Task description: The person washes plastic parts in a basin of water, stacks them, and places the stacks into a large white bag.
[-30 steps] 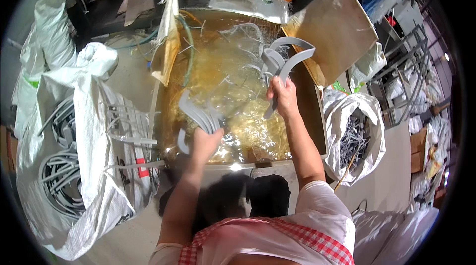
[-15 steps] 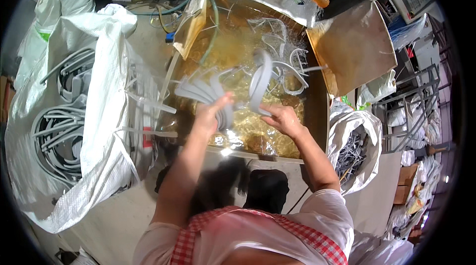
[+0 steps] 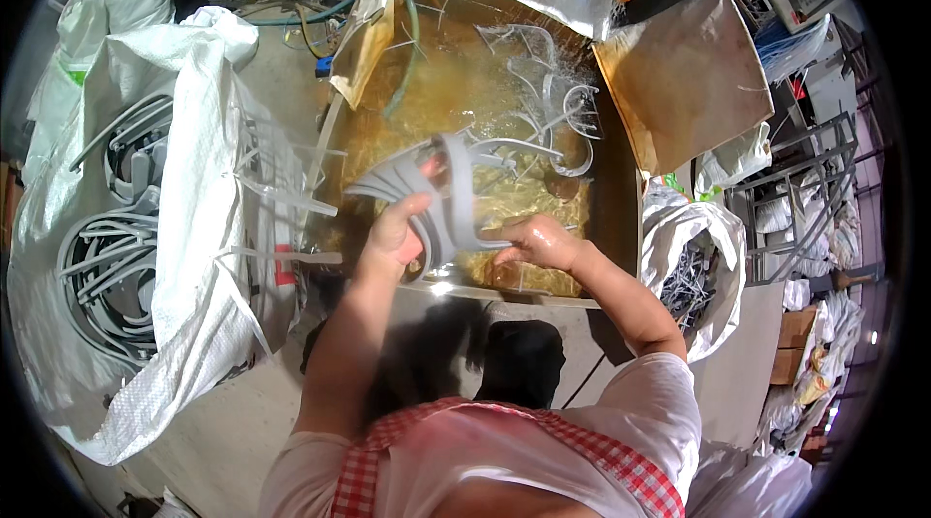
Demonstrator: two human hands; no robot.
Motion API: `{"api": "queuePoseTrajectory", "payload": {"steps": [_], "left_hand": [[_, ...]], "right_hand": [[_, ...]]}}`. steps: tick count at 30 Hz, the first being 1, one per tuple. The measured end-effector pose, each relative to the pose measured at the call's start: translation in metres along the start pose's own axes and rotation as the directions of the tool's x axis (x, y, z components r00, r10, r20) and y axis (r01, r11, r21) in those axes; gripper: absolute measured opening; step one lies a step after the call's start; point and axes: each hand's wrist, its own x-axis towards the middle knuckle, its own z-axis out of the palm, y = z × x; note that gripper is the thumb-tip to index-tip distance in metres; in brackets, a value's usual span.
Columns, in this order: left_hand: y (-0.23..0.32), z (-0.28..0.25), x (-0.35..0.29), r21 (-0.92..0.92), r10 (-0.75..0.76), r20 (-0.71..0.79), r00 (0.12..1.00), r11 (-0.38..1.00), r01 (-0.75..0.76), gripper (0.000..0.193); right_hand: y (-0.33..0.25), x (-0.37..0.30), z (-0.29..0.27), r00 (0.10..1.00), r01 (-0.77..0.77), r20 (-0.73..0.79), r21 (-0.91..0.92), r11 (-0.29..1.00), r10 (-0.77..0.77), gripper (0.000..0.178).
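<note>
Over a basin of yellowish water, my left hand [image 3: 396,229] is closed round a stack of curved grey plastic strips [image 3: 388,177], thumb on top. Another grey strip [image 3: 457,183] stands up against the right side of that stack. My right hand [image 3: 539,242] pinches the lower end of this strip with thumb and fingers; the exact grip is partly hidden. Beyond the hands, several loose pale curved pieces [image 3: 574,115] lie in the water, some tangled together.
The basin's rim [image 3: 495,297] runs just before me. A white woven sack [image 3: 194,256] of grey curved parts stands left. At right, a smaller white sack [image 3: 722,237] holds grey scraps. A brown-stained board [image 3: 689,81] leans at the basin's right; a green hose [image 3: 412,62] dips in.
My right hand has moved left and slightly down, bringing its grey strip from apart to against the stack in my left hand. A few of the loose pieces in the water have shifted.
</note>
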Motion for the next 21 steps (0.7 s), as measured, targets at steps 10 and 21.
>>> {"api": "queuePoseTrajectory", "payload": {"steps": [10,21], "left_hand": [[-0.001,-0.014,-0.009,-0.114,-0.067,0.067,0.995,0.991,0.075,0.056],[0.022,-0.022,-0.008,0.203,0.086,-0.044,0.995,0.976,-0.075,0.041]], "right_hand": [[0.004,0.015,0.001,0.996,0.045,0.066,0.247,0.968,-0.064,0.05],[0.113,-0.02,-0.03,0.257,-0.198,-0.781,0.534,0.822,0.569,0.034]]}}
